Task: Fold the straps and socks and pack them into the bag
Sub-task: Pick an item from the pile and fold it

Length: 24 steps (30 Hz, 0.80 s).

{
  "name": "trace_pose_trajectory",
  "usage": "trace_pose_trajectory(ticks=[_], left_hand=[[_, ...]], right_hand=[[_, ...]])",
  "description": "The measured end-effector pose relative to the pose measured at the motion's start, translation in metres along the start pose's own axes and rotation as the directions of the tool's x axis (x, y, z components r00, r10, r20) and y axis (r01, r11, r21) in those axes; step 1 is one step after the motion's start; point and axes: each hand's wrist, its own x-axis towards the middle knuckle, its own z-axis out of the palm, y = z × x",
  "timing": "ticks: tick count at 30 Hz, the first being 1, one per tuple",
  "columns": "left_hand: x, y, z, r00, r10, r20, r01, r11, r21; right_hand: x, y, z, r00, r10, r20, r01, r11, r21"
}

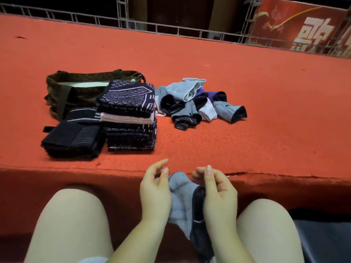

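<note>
While the grey sock (182, 198) hangs between the knees, just below the front edge of the red-carpeted counter (247, 88), the left hand (154, 194) holds its left side and the right hand (218, 196) its dark cuff side, fingers of both curled loosely (how firmly they pinch, I cannot tell), probably so the sock can be flattened and folded over the lap. Folded work sits sorted on the left of the counter: a tall stack of dark patterned folded pieces (131, 114) beside a lower pile of black straps (73, 137), both just in front of the olive bag (79, 88), whose mouth gapes for packing. To the right of the stack lies a heap of loose socks (197, 103), likely still waiting. Behind the counter runs a metal wire railing (171, 31), with a red banner (303, 27) bearing white characters at far right; the room beyond is dark.
</note>
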Motion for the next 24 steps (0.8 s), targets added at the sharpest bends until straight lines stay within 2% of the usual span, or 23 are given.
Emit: trace_pose_trajectory(ticks=[6,9,14,17,19,21,24], left_hand=[[0.008,0.011,-0.009,0.986,0.025,-0.163,-0.031,0.999,-0.030],[0.011,0.014,-0.016,0.975,0.060,-0.215,-0.065,0.998,-0.017],[0.004,0.024,-0.016,0.975,0.092,-0.202,-0.102,0.994,-0.041],[0.001,0.021,-0.016,0.985,0.123,-0.117,-0.126,0.992,-0.014],[0.000,0.017,-0.017,0.971,0.235,-0.040,-0.230,0.968,0.104],[-0.003,0.017,-0.019,0.907,0.419,0.050,-0.418,0.876,0.243],[-0.011,0.027,-0.018,0.806,0.548,0.223,-0.590,0.776,0.224]], right_hand=[[-0.016,0.000,-0.007,0.955,-0.119,0.273,0.136,0.990,-0.042],[-0.017,0.000,-0.003,0.952,-0.169,0.256,0.201,0.974,-0.104],[-0.015,-0.004,0.002,0.957,-0.244,0.155,0.264,0.956,-0.128],[-0.013,-0.006,0.000,0.957,-0.266,0.118,0.282,0.947,-0.153],[-0.011,-0.008,-0.003,0.956,-0.264,0.127,0.283,0.945,-0.167],[-0.010,-0.011,-0.005,0.943,-0.285,0.170,0.317,0.926,-0.206],[-0.012,-0.014,-0.005,0.932,-0.307,0.192,0.346,0.910,-0.227]])
